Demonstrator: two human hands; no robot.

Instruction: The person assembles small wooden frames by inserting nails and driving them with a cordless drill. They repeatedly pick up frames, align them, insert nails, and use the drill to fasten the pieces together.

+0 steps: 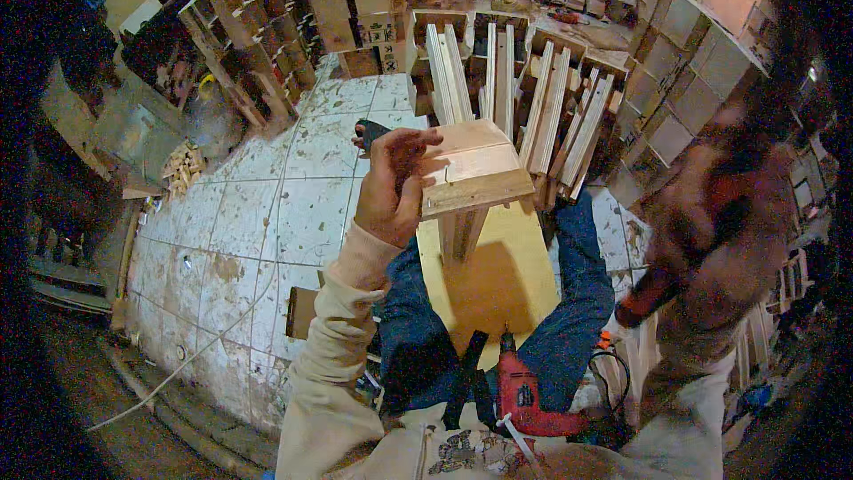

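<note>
My left hand (397, 180) grips the left edge of a pale wooden piece (475, 156), its fingers curled by the top face. The piece has a flat top and a wooden upright (460, 233) below it, over a yellow board (511, 267) between my legs. A small black thing (377, 135) shows behind the left fingers; its kind is unclear. Raised at the right, my right hand (746, 249) is close to the camera and smeared by motion. It seems closed round something dark and red that I cannot make out. On my lap lies a red power drill (524, 391), bit pointing away.
Several long wooden strips (498, 71) lean in boxes beyond the board. Stacks of wooden frames (240, 44) stand at the far left, with more stacked panels (689, 71) at right. A pale cable (213, 338) crosses the stained tile floor (204, 267). Wood offcuts (184, 166) lie in a pile.
</note>
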